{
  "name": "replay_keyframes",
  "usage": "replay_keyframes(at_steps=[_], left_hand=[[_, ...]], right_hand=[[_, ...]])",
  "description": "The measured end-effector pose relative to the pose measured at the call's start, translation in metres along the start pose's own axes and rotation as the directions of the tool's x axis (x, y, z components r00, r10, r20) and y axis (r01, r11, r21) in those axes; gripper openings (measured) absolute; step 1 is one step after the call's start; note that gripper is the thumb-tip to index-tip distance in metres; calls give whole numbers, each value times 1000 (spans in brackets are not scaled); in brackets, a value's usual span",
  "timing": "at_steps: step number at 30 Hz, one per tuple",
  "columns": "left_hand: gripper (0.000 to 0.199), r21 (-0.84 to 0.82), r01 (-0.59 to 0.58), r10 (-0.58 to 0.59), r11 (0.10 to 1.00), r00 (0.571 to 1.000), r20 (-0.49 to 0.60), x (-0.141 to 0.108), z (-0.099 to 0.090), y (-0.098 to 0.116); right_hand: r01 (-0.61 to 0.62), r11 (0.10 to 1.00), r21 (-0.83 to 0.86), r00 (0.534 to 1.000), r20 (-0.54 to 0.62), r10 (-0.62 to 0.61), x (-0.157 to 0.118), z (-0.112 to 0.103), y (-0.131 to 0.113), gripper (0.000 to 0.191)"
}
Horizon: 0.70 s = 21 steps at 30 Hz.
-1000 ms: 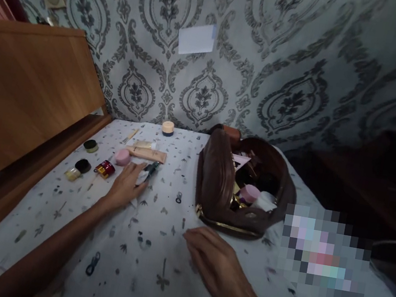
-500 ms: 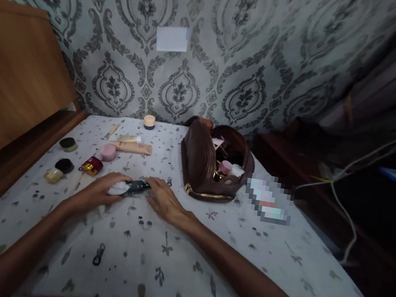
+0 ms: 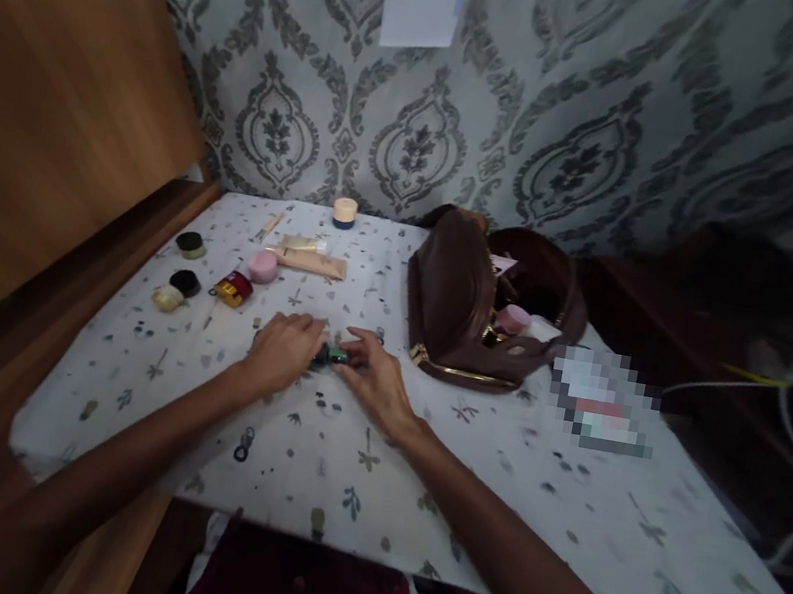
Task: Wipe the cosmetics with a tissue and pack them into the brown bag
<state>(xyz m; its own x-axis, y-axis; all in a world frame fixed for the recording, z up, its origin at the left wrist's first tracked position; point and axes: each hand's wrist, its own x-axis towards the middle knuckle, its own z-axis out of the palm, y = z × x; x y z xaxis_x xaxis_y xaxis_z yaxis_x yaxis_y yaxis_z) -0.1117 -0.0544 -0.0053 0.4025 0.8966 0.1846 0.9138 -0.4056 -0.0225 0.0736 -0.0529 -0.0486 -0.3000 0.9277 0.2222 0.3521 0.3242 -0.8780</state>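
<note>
Low over the patterned white cloth, my left hand (image 3: 285, 349) is closed over a small dark green cosmetic container (image 3: 331, 355), hiding its left end. At the container's right end are the thumb and fingers of my right hand (image 3: 382, 386), curled about its tip. Its exact kind is hard to make out. To the left of my hands lie a red-and-gold jar (image 3: 233, 289) and a round pink container (image 3: 264, 267). A peach-coloured tube (image 3: 311, 263) lies just behind them.
An open brown bag (image 3: 446, 295) holding cosmetics stands right of my hands, beside a pixelated flat item (image 3: 604, 398). Dark-lidded jars (image 3: 184, 283) are at the left, and a cream-lidded jar (image 3: 345, 213) is near the wall. A wooden cabinet (image 3: 55, 108) borders the table.
The view has shifted, so the table sits further right and higher. My left hand has rolled over the container, covering the white part seen before. My right fingers have moved to its right tip.
</note>
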Motion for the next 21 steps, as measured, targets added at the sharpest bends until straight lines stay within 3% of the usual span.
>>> replay_keyframes(at_steps=[4, 7, 12, 18, 21], left_hand=[[38, -27, -27, 25, 999, 997, -71, 7, 7, 34], [38, -67, -16, 9, 998, 993, -116, 5, 12, 41], [23, 20, -94, 95, 995, 991, -92, -7, 9, 25], [33, 67, -72, 75, 995, 996, -48, -14, 1, 1], [38, 56, -38, 41, 998, 998, -40, -15, 1, -10]], right_hand=[[9, 1000, 10, 1000, -7, -9, -1, 0, -5, 62], [1, 1000, -15, 1000, -5, -1, -1, 0, -9, 67], [26, 996, -87, 1000, 20, -24, -1, 2, -11, 63], [78, 989, -127, 995, 74, -69, -3, 3, -10, 56], [120, 980, -160, 988, 112, -103, -5, 0, -13, 42]])
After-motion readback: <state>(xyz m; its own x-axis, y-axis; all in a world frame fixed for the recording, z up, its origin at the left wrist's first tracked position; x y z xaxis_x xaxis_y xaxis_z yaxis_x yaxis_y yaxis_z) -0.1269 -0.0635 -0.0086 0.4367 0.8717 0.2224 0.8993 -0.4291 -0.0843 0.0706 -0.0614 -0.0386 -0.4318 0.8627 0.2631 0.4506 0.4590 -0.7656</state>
